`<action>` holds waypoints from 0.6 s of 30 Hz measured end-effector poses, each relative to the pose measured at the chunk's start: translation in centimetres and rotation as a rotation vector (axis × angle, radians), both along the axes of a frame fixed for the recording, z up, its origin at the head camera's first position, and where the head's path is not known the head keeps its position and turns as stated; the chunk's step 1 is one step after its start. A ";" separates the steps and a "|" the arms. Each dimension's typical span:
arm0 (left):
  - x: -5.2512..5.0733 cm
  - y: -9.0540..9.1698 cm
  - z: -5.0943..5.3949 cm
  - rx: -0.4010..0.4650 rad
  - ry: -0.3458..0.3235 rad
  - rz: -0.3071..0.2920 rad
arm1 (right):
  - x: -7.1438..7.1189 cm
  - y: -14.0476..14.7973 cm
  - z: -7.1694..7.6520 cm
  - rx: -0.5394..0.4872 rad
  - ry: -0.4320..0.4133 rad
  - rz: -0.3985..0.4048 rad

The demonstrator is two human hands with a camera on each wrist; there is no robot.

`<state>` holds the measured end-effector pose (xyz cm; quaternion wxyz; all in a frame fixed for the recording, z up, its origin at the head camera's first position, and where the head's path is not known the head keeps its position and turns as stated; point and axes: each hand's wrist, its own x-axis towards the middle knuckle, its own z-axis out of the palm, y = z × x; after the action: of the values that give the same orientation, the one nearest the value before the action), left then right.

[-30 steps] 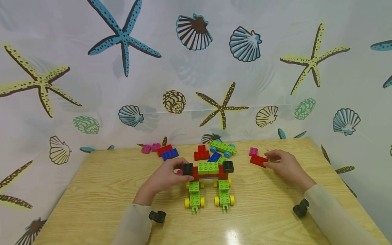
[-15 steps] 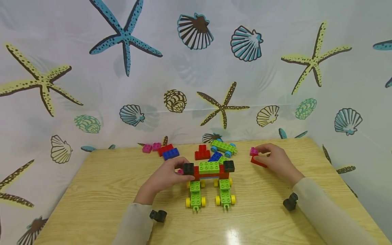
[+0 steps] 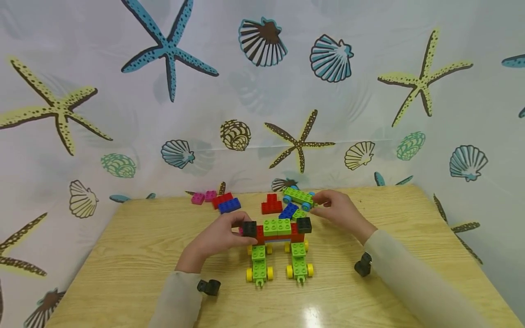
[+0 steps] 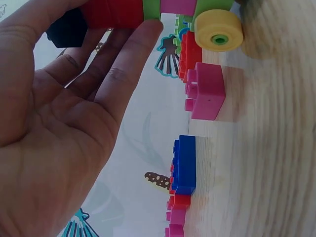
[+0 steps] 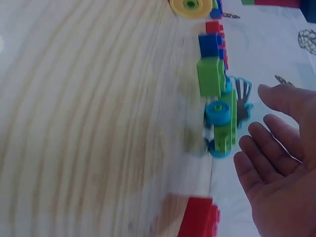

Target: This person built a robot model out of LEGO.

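- Well, the left hand (image 3: 217,234) has its thumb and fingers round the black end block (image 3: 249,228) of the block build (image 3: 276,226), gripping the build's left end.
- The right hand (image 3: 342,212) sits behind the build's right end, fingers relaxed, near a green car with blue wheels (image 3: 298,196); whether they touch, I can't tell.
- Behind the build lie a slanted blue brick (image 3: 289,211) and a stepped red piece (image 3: 271,205).
- Farther out, behind and left of it: two pink bricks (image 3: 211,196).

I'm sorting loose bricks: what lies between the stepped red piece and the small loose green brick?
A blue brick lies between the stepped red piece and the small green brick, in the head view.
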<state>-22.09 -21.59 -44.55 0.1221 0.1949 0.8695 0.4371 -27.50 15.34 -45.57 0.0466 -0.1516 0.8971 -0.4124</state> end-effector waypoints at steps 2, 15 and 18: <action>0.0 -0.2 0.0 0.001 0.001 -0.008 | -0.3 -1.1 0.0 -0.013 -0.020 0.018; 0.1 -0.9 0.5 -0.020 -0.019 -0.030 | -2.0 -5.9 -0.3 0.042 -0.039 0.132; 0.0 -1.1 0.5 -0.032 -0.026 -0.023 | -2.2 -6.3 -0.3 0.083 -0.031 0.163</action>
<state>-22.07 -22.72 -44.02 0.1416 0.1972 0.8724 0.4242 -29.67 9.07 -45.89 0.1000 -0.2155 0.8974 -0.3718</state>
